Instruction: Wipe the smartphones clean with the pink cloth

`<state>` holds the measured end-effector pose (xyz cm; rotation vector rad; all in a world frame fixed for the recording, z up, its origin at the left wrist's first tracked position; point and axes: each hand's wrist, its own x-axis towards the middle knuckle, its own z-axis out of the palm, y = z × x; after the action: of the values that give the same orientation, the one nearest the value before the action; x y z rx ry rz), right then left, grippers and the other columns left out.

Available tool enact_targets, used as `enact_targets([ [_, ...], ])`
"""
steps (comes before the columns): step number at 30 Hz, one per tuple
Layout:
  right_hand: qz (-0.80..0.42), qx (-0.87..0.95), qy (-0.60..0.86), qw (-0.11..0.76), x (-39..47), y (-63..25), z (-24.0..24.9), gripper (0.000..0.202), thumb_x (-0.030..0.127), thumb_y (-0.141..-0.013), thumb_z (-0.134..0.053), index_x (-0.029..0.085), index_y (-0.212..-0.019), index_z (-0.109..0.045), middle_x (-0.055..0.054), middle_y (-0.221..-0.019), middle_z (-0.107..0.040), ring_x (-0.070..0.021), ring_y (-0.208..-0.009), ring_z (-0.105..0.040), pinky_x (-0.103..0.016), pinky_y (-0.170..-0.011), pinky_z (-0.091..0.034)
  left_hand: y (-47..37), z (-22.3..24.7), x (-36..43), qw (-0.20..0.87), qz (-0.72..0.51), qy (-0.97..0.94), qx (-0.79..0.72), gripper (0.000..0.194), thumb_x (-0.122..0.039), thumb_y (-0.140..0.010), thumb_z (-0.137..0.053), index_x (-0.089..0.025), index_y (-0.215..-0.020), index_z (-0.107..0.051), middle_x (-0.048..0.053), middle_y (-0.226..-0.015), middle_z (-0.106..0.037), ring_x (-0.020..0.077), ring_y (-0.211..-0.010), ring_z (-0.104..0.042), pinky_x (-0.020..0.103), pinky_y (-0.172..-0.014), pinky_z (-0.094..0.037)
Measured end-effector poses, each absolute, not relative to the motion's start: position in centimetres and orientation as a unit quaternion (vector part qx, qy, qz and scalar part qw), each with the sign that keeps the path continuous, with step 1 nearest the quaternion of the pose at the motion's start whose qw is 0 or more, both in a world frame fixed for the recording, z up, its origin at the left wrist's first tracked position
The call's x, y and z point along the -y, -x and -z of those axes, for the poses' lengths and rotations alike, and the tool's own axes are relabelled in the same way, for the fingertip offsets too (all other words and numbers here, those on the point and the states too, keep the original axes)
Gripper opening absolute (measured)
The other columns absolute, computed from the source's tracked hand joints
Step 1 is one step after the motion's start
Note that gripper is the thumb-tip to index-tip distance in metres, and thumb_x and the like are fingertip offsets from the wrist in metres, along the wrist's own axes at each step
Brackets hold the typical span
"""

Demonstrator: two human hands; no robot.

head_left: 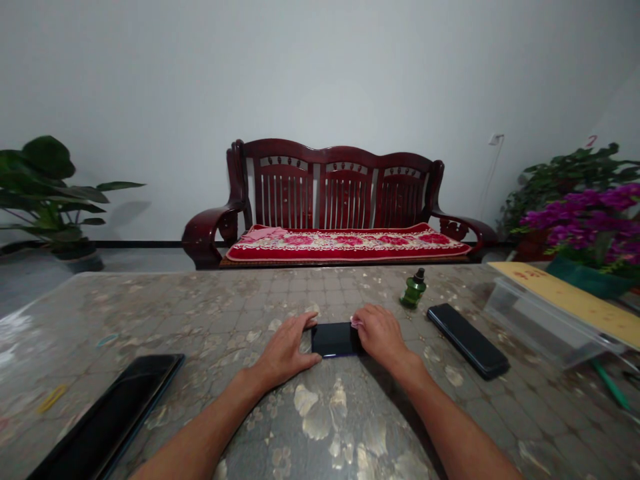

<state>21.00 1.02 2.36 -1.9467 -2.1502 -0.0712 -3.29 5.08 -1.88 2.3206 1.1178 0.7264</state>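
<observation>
A dark smartphone (334, 340) lies screen up on the table, its long side running left to right. My left hand (286, 348) grips its left end, the thumb at the near corner and the fingers at the far one. Over the right end, my right hand (381, 335) is closed on a small pinkish cloth (356, 322), pressed at the screen's edge. Most of the cloth is hidden under the fingers, and so is the phone's right end.
A green bottle (413, 289) with a black cap and a black case-like object (467, 340) stand to the right. Beyond them is a clear plastic box (545, 327) under a yellow board (565, 293). A large black tablet-like device (113, 413) lies at left, near a yellow item (51, 399).
</observation>
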Motion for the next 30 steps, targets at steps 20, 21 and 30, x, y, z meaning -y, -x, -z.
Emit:
enact_targets([
  [20, 0.017, 0.786, 0.595, 0.164, -1.1, -18.9, -1.6, 0.017, 0.02, -0.096, -0.055, 0.023, -0.097, -0.071, -0.004, -0.098, -0.068, -0.0206, -0.096, -0.056, -0.031, -0.081, -0.033, 3.3, 2.4, -5.3, 0.233, -0.279, -0.846, -0.39, 0.082, -0.02, -0.067, -0.078, -0.022, -0.141, -0.044, 0.01, -0.127, -0.065, 0.0317, -0.121, -0.06, 0.049, -0.106, -0.045],
  [21, 0.019, 0.787, 0.593, 0.167, -1.1, -18.9, -1.5, 0.016, 0.02, -0.095, -0.055, 0.023, -0.096, -0.071, -0.003, -0.098, -0.068, -0.0205, -0.096, -0.056, -0.031, -0.081, -0.033, 3.3, 2.4, -5.3, 0.233, -0.278, -0.846, -0.392, 0.082, -0.02, -0.067, -0.079, -0.021, -0.141, -0.044, 0.011, -0.127, -0.065, 0.0317, -0.121, -0.06, 0.049, -0.106, -0.045],
  [30, 0.026, 0.774, 0.61, 0.169, -1.4, -18.9, -1.3, 0.018, 0.016, -0.095, -0.054, 0.023, -0.094, -0.07, -0.004, -0.096, -0.067, -0.0198, -0.095, -0.055, -0.031, -0.08, -0.032, 3.3, 2.5, -5.3, 0.23, -0.284, -0.847, -0.387, 0.082, -0.02, -0.067, -0.078, -0.022, -0.142, -0.044, 0.01, -0.127, -0.065, 0.0311, -0.12, -0.061, 0.048, -0.105, -0.046],
])
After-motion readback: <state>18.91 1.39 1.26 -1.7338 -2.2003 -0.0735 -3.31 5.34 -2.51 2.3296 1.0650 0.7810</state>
